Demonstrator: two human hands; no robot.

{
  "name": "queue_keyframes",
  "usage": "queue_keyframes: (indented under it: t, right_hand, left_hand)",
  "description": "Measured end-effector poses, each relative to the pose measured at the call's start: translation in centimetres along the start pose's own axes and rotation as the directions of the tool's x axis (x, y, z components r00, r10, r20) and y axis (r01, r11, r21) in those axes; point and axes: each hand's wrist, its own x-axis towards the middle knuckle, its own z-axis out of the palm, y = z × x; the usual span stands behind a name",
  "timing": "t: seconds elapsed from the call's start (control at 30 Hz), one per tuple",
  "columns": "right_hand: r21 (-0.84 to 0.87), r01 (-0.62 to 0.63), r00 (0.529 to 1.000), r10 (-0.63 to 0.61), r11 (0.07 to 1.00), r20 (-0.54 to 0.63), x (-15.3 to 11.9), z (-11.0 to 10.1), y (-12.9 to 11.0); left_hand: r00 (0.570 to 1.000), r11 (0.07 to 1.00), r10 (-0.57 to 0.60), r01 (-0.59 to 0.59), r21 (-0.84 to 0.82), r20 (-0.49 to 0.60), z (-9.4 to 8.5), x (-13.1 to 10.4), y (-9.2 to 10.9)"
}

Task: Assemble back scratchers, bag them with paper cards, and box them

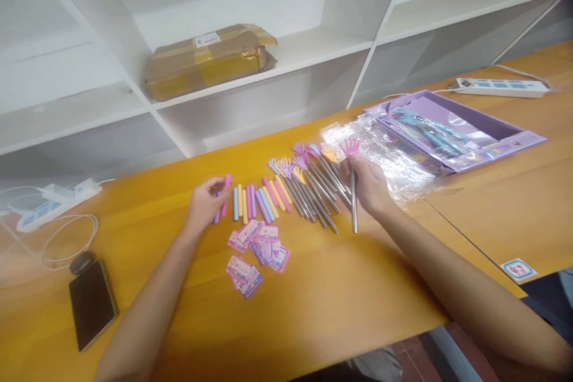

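My left hand (206, 202) is closed on a pink tube (227, 188), held just over the table. A purple tube (217, 212) shows partly beneath those fingers. To the right lies a row of short blue, yellow, purple and pink tubes (253, 202). My right hand (367, 182) grips a back scratcher (354, 215) with a pink hand-shaped head and a metal rod pointing down toward me. Several more back scratchers (316, 191) lie side by side, their coloured heads away from me. In front of the tubes, small printed cards (248, 270) are spread in loose piles.
Clear plastic bags (394, 161) and an open purple box (505, 146) are at the right. A phone (92, 307), a dark mouse-like object (82, 262) and a power strip (58, 206) are at the left. A taped parcel (206, 62) sits on the shelf behind.
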Motion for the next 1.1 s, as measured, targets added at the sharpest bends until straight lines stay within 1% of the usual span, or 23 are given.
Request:
queue_keyframes:
  t: [0.03,0.07,0.13,0.17,0.2,0.23,0.27,0.3,0.33,0.37,0.4,0.43,0.5,0.57,0.67,0.73,0.87,1.03,1.1]
  right_hand:
    - [0.106,-0.060,0.998,0.058,0.993,0.026,-0.2,1.1,-0.1]
    - [0.175,-0.110,0.993,0.101,0.978,0.060,-0.5,2.3,-0.2]
    - [0.283,-0.205,0.975,0.168,0.937,0.147,-1.6,4.8,0.1]
    - [0.348,-0.252,0.962,0.196,0.903,0.188,-2.3,6.1,0.3]
    - [0.409,-0.287,0.952,0.210,0.866,0.223,-3.1,7.2,0.6]
    - [0.467,-0.292,0.952,0.209,0.834,0.222,-3.9,8.1,0.8]
    - [0.510,-0.282,0.957,0.201,0.813,0.208,-4.6,8.9,1.0]
    - [0.538,-0.269,0.962,0.192,0.799,0.195,-5.3,9.4,1.2]
    - [0.558,-0.254,0.966,0.180,0.790,0.186,-6.0,9.7,1.4]
    - [0.568,-0.246,0.968,0.166,0.785,0.190,-6.5,9.8,1.4]
    - [0.574,-0.242,0.968,0.153,0.782,0.200,-6.9,9.8,1.5]
    - [0.582,-0.240,0.968,0.143,0.777,0.208,-7.2,9.6,1.5]
    - [0.595,-0.243,0.967,0.139,0.766,0.215,-7.4,9.1,1.5]
    - [0.607,-0.261,0.963,0.155,0.751,0.223,-7.2,8.7,1.6]
    - [0.634,-0.277,0.958,0.154,0.722,0.244,-6.6,8.3,1.8]
    - [0.656,-0.286,0.955,0.153,0.698,0.253,-6.3,8.3,2.0]
    - [0.684,-0.329,0.941,0.170,0.651,0.291,-6.2,8.4,2.3]
    - [0.703,-0.331,0.939,0.151,0.629,0.307,-6.4,8.3,2.3]
    - [0.707,-0.336,0.938,0.150,0.622,0.313,-6.3,8.2,2.3]
  left_hand:
    - [0.999,0.997,-0.002,0.005,-0.080,0.035,0.1,-0.9,0.6]
    - [0.997,0.985,-0.005,0.018,-0.170,0.075,0.3,-2.1,1.0]
    - [0.977,0.898,-0.048,0.134,-0.418,0.209,0.9,-4.9,1.5]
    - [0.956,0.862,-0.070,0.202,-0.465,0.286,1.2,-6.4,1.4]
    - [0.930,0.859,-0.083,0.249,-0.448,0.357,1.5,-7.8,1.2]
    - [0.925,0.876,-0.066,0.234,-0.422,0.375,1.6,-8.9,0.8]
    - [0.943,0.907,-0.022,0.158,-0.390,0.332,1.7,-9.9,0.3]
    - [0.962,0.945,0.044,0.048,-0.324,0.271,1.6,-10.5,-0.2]
    - [0.969,0.967,0.127,-0.074,-0.243,0.211,1.6,-10.9,-0.7]
    - [0.964,0.969,0.212,-0.186,-0.162,0.159,1.4,-11.1,-1.2]
    - [0.953,0.959,0.279,-0.270,-0.092,0.114,1.3,-11.1,-1.7]
    - [0.945,0.947,0.321,-0.318,-0.046,0.066,1.2,-11.0,-2.0]
    - [0.942,0.942,0.335,-0.336,-0.019,-0.032,1.2,-10.6,-2.3]
    - [0.951,0.954,0.296,-0.299,-0.026,-0.084,1.3,-10.3,-2.4]
    - [0.964,0.963,0.261,-0.263,-0.051,-0.047,1.5,-10.3,-2.3]
    - [0.962,0.960,0.272,-0.273,-0.066,-0.026,1.6,-10.4,-2.4]
    - [0.939,0.935,0.345,-0.345,-0.084,-0.008,1.8,-10.6,-2.6]
    - [0.905,0.902,0.425,-0.423,-0.091,0.006,2.0,-10.5,-2.8]
    - [0.901,0.898,0.434,-0.430,-0.091,0.020,2.0,-10.5,-3.0]
